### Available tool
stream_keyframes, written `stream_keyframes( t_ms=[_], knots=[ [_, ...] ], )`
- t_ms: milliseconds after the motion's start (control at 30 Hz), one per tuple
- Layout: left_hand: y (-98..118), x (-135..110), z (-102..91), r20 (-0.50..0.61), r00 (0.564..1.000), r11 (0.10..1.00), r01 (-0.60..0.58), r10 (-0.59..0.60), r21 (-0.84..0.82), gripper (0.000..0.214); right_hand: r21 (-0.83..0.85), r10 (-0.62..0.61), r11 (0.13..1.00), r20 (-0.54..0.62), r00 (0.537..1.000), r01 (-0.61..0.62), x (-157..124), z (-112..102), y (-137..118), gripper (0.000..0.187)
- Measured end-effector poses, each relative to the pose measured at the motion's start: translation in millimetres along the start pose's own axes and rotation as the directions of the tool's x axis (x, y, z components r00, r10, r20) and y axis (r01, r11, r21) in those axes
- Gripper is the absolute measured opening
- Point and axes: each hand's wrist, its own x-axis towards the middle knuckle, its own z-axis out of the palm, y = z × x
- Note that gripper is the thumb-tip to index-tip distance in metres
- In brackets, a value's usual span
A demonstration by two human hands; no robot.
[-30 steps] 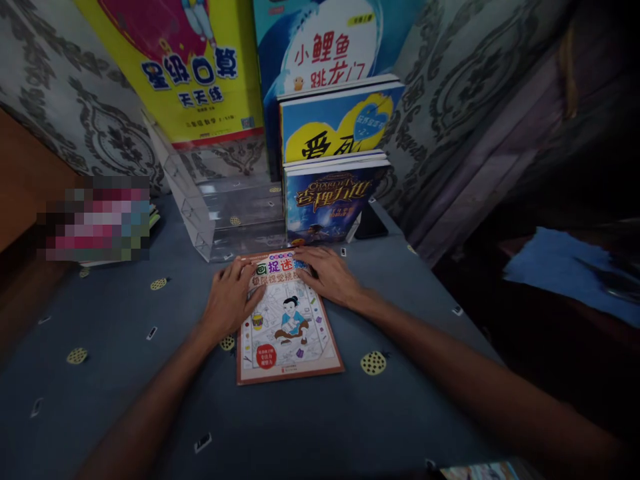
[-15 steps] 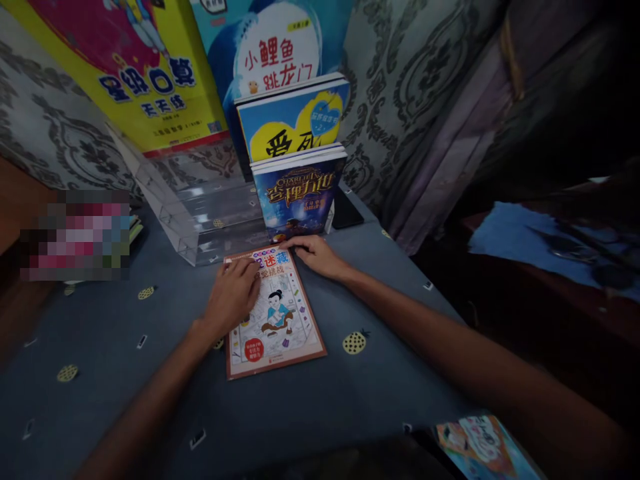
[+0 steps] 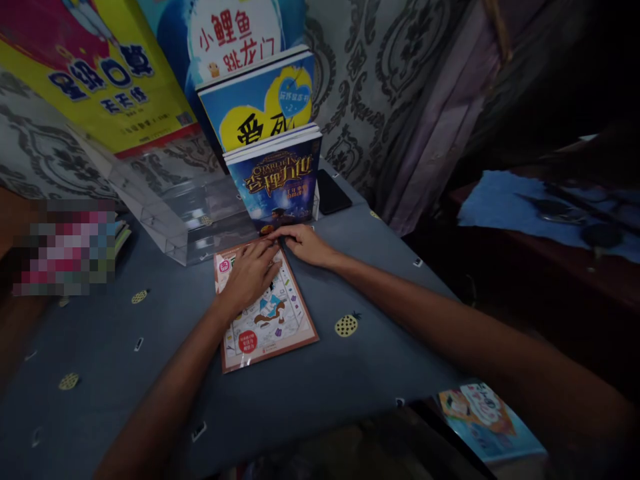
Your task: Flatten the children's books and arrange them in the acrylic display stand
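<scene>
A thin book with a brown-bordered cover and a drawn seated figure lies flat on the table. Spread over its upper part is my left hand, palm down with fingers stretched out, hiding most of the title. My right hand rests at the book's top right corner. Its index finger reaches along the top edge close to my left fingertips, while its other fingers are partly hidden beneath. Just behind my hands, a dark blue book stands upright at the front of a clear stepped rack.
Behind it in the rack stand a blue-and-yellow book, a taller blue book and a yellow book. A dark phone-like slab lies to the rack's right. Blurred books sit at left; another book is below the table edge.
My left hand has slid right and up across the cover, now covering more of the title. My right hand stays at the book's top corner. The camera view has shifted slightly.
</scene>
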Motion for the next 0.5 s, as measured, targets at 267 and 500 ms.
stream_keyframes(
  t_ms=[267, 500],
  knots=[
    [-0.4, -4.7, 1.9, -0.029, 0.999, 1.0, -0.027, 0.027, 0.007, 0.044, -0.196, -0.099, 0.975, 0.025, 0.995, 0.102, -17.4, 3.5, -8.1, 0.052],
    [-1.3, -6.8, -1.1, -0.053, 0.992, 0.989, -0.122, 0.118, -0.084, 0.035, -0.261, -0.094, 0.959, 0.059, 0.994, 0.107, -20.8, 2.6, -6.4, 0.051]
  ],
)
